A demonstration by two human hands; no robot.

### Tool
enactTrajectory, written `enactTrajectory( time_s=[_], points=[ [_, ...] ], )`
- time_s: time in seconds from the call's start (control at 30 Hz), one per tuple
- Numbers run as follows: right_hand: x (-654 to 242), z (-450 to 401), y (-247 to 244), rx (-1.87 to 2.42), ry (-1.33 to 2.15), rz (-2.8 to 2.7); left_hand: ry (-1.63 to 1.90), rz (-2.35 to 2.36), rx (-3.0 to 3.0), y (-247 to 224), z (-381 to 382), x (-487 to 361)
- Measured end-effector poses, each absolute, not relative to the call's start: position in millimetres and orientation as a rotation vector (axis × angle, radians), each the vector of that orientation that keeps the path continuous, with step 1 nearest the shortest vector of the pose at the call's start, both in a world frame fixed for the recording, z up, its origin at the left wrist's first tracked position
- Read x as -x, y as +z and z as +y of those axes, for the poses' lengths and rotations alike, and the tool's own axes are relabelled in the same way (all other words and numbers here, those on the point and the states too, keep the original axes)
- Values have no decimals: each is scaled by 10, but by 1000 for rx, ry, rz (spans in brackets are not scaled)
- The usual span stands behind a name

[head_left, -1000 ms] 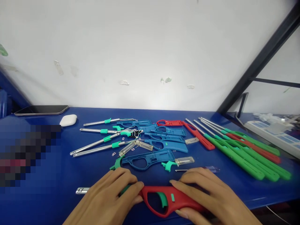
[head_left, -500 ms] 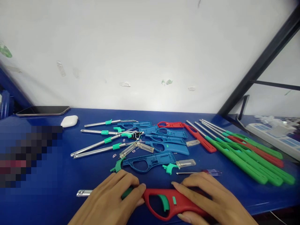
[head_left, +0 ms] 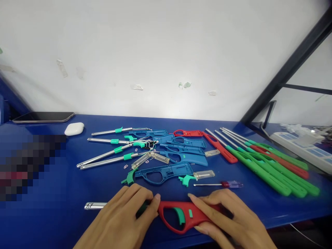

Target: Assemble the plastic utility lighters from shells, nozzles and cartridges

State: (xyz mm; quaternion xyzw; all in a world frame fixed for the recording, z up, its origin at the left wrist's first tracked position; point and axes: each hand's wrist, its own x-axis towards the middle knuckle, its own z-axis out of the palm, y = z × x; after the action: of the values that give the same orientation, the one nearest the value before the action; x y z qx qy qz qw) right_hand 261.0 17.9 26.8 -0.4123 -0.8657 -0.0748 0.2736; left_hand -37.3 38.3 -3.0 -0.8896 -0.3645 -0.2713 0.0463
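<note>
A red gas lighter [head_left: 176,211] with a green trigger lies lengthwise between my hands at the front of the blue table. My left hand [head_left: 127,211] is closed around its neck, and the silver metal tip pokes out to the left. Around the right end of the red handle, my right hand [head_left: 228,218] is closed, thumb and fingers on either side. Just beyond sits an opened blue lighter shell [head_left: 166,173]. Green triggers [head_left: 187,180] and a clear fuel tank [head_left: 204,174] are beside it. A screwdriver [head_left: 228,184] rests beyond my right hand.
Several metal lighter tubes [head_left: 103,162] with green collars and wires lie left of the blue shells. Assembled green lighters [head_left: 275,173] are fanned out at right, near a white power strip [head_left: 298,148]. A phone [head_left: 44,117] and white earbud case [head_left: 74,129] sit at back left.
The view has shifted slightly, so the table's items appear a little higher. Both hands keep their hold on the red lighter, and the screwdriver handle is now more fully visible.
</note>
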Motion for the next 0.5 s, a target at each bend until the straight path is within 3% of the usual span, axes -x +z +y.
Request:
enactTrajectory(
  time_s=[0.3, 0.5],
  points=[
    [-2548, 165, 252, 1094, -277, -2249, -658, -1024, 2669, 298, 382, 424],
    [-2566, 172, 260, 1049, -268, -2239, -605, -1120, 2526, 262, 386, 603]
  ],
)
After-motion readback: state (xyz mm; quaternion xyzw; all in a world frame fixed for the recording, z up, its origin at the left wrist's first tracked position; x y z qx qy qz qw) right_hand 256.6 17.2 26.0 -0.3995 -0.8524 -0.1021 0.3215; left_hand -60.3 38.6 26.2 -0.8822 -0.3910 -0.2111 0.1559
